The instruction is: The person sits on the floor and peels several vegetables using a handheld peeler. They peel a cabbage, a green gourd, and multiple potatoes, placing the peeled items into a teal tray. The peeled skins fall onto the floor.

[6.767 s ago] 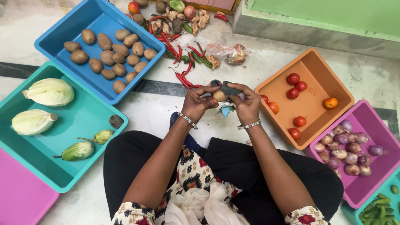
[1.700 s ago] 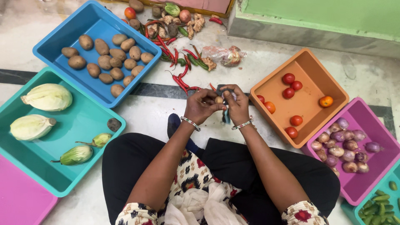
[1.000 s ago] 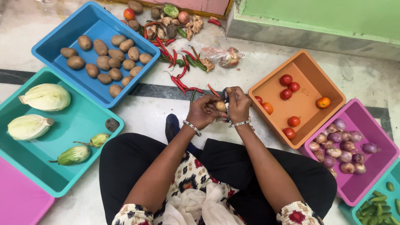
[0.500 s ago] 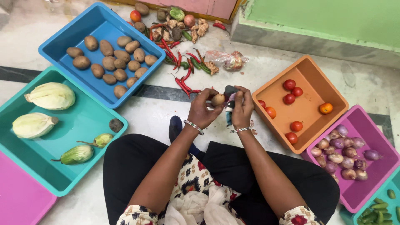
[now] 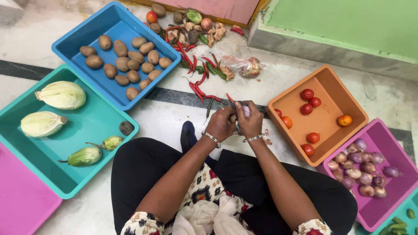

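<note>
My left hand [image 5: 221,125] and my right hand [image 5: 251,122] are pressed together low over the floor, in front of my crossed legs. Between them sits a small brown potato [image 5: 233,118], mostly hidden by the fingers; my left hand grips it. My right hand is closed on a cloth, of which only a pale bit [image 5: 246,111] shows at the fingertips. Both wrists wear beaded bracelets. A red chilli [image 5: 229,97] lies just beyond the hands.
A blue tray [image 5: 82,26] of potatoes sits at the far left, with a teal tray [image 5: 26,161] of cabbages below it. An orange tray [image 5: 331,74] of tomatoes and a pink tray [image 5: 383,130] of onions stand right. Loose chillies [image 5: 200,78], ginger and a plastic bag [image 5: 244,66] lie ahead.
The hands have come lower and closer together, now covering the potato and the dark cloth that showed before. The view has shifted slightly, so the trays sit further right and down.
</note>
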